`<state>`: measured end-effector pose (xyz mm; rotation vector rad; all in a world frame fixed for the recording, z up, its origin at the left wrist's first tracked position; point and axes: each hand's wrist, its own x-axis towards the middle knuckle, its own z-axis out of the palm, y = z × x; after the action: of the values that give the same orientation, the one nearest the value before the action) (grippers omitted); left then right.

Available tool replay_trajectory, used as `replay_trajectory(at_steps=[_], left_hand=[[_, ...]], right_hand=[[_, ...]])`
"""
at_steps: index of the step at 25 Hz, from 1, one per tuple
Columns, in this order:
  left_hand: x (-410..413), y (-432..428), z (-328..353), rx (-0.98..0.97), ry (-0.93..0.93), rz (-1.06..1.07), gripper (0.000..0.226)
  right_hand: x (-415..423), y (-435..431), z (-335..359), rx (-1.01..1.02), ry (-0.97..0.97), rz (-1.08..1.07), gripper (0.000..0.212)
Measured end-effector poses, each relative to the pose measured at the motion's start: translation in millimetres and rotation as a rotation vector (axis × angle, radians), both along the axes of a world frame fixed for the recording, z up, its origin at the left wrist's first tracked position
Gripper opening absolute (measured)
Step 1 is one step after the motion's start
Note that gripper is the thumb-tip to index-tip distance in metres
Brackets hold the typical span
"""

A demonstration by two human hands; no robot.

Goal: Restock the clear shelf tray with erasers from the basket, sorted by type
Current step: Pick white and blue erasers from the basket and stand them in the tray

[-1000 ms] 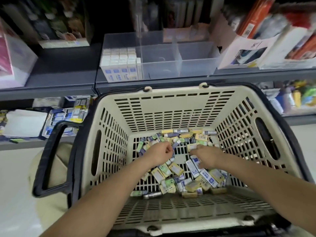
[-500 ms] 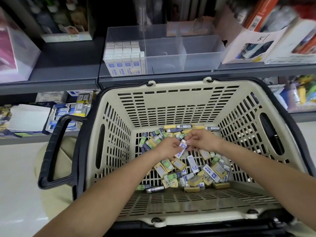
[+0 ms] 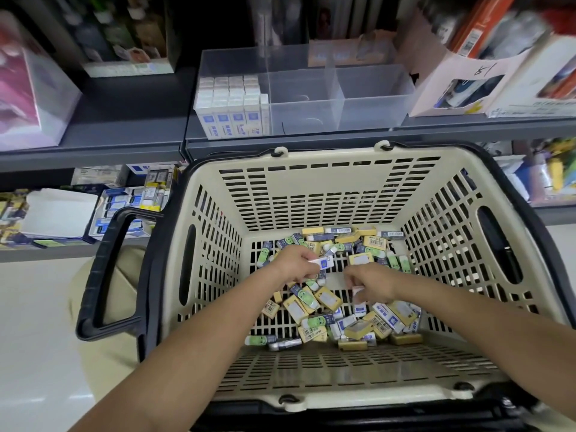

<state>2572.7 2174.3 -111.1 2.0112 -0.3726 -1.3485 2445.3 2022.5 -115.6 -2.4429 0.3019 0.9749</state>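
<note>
A cream slotted basket holds several loose erasers: yellow boxed ones, green-faced ones and white ones with blue sleeves. My left hand is inside it and grips a white and blue eraser that sticks out to the right. My right hand is lower and to the right, fingers curled on a small white eraser just above the pile. On the shelf behind stands the clear tray; its left compartment is filled with upright white and blue erasers, the other two compartments look bare.
The basket's black handle hangs down on the left. A grey shelf carries the tray, with pale boxes to its right and a pink pack to its left. A lower shelf holds stationery packs.
My hands met over the pile, and the white and blue eraser is now in my left hand. My right hand has since dropped to the right and picked another eraser.
</note>
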Motion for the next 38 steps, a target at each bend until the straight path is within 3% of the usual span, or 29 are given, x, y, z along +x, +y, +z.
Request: replay_trajectory(at_steps=[3,7,10,14,19,21,25,28,30,36,38], left_hand=[[3.9,0.1,1.1,-0.012,0.119,0.136,0.037],[0.1,-4.1,5.8,-0.066,0.273,0.251,0.040],[-5.2,-12.0,15.4,-0.192,0.381,0.313,0.020],[-4.7,-15.1,20.8,-0.284,0.429,0.437,0.017],[-0.4,-12.4,21.8,-0.335,0.491,0.419,0.017],[0.4,-11.1,22.6,-0.332,0.498,0.391,0.016],[5.1,-6.8,18.3,-0.256,0.431,0.381,0.015],[10.2,-1.0,13.8,-0.174,0.400,0.375,0.016],[12.9,2.9,10.5,-0.140,0.408,0.351,0.019],[14.4,5.5,2.9,-0.074,0.404,0.303,0.024],[14.2,5.2,2.0,-0.066,0.401,0.307,0.042]], right_hand=[[11.3,-13.9,17.5,0.060,-0.114,-0.218,0.019],[22.6,-14.3,35.6,0.302,-0.372,-0.622,0.018],[23.3,3.9,36.4,0.402,-0.419,-0.611,0.014],[25.8,8.0,36.2,0.415,-0.523,-0.562,0.008],[27.0,6.5,40.8,0.480,-0.518,-0.717,0.030],[26.8,6.0,41.4,0.484,-0.499,-0.698,0.039],[23.2,2.1,37.9,0.425,-0.402,-0.655,0.035],[10.1,8.0,22.1,0.129,-0.091,-0.248,0.037],[2.8,21.0,9.0,0.097,0.061,-0.119,0.049],[-1.3,38.5,-6.1,0.160,0.124,-0.112,0.083],[-5.4,42.0,-8.8,0.142,0.108,-0.103,0.077]])
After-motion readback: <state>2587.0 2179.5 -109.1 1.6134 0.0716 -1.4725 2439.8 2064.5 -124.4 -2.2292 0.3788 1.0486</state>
